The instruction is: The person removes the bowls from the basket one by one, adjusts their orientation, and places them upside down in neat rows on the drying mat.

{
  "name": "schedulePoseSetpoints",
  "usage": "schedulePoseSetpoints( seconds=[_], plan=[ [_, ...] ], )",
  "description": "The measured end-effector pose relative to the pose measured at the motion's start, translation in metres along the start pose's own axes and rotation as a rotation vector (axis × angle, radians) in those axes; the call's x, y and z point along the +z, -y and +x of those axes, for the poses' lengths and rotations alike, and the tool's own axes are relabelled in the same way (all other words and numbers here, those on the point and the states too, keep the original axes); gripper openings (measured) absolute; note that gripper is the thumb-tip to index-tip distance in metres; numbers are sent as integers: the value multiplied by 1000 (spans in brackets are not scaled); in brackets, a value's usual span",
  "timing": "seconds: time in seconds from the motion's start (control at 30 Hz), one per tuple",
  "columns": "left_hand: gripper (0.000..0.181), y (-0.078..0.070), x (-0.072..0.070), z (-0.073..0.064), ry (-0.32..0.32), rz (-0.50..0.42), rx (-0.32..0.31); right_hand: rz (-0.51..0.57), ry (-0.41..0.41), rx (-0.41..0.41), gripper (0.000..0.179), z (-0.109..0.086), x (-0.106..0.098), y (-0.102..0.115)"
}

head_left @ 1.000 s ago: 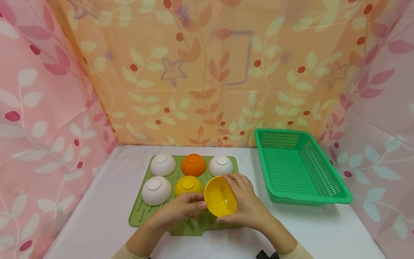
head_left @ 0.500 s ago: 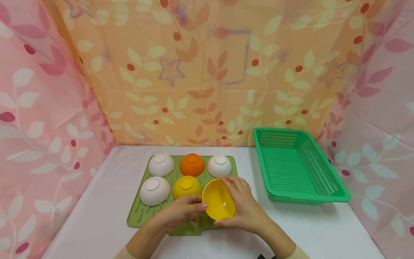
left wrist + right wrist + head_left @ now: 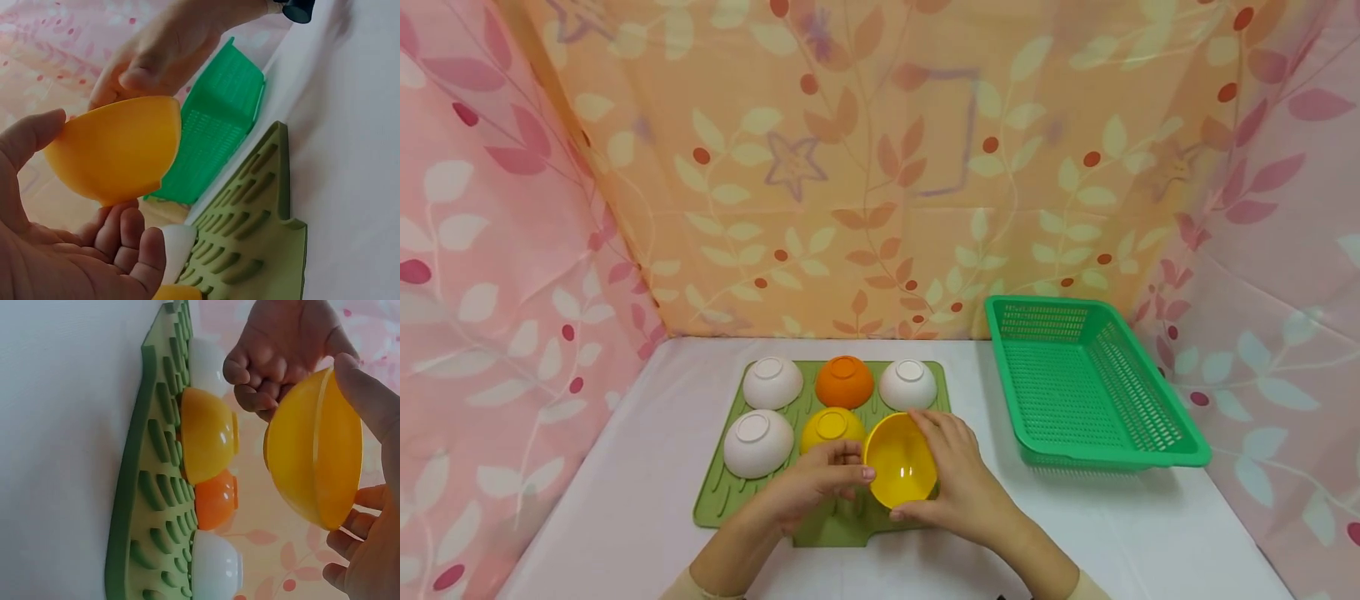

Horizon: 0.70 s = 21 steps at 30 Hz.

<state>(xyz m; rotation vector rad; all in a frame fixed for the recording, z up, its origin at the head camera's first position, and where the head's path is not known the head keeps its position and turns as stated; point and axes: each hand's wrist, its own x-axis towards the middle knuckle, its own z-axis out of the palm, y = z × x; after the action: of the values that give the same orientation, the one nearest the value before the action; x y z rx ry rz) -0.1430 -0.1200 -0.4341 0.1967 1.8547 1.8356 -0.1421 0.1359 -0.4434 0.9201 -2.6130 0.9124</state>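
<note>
A yellow bowl (image 3: 901, 462) is held tilted above the front right of a green drying mat (image 3: 831, 531), its hollow side facing the head camera. My right hand (image 3: 961, 479) grips it across the rim, thumb at the near edge and fingers at the far edge. From the other side my left hand (image 3: 812, 485) holds it, thumb at the rim and fingers by the base, as the left wrist view shows the bowl (image 3: 119, 150). Another yellow bowl (image 3: 832, 423) lies upside down on the mat, just behind my left hand and partly hidden by it.
Also upside down on the mat are an orange bowl (image 3: 845, 383) and white bowls at back left (image 3: 772, 384), front left (image 3: 758, 446) and back right (image 3: 908, 386). A green plastic basket (image 3: 1150, 458) stands right of the mat. Patterned cloth surrounds the white table.
Both hands and the held yellow bowl have shifted slightly left and toward me, and the bowl's tilt has changed a little. The bowls on the mat stay put.
</note>
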Motion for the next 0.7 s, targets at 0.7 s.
schedulePoseSetpoints(
  seconds=[0.7],
  plan=[
    [65, 6, -5, 2, -295, 639, 371, 293, -1, 208, 95, 4, -19, -17]
  ],
)
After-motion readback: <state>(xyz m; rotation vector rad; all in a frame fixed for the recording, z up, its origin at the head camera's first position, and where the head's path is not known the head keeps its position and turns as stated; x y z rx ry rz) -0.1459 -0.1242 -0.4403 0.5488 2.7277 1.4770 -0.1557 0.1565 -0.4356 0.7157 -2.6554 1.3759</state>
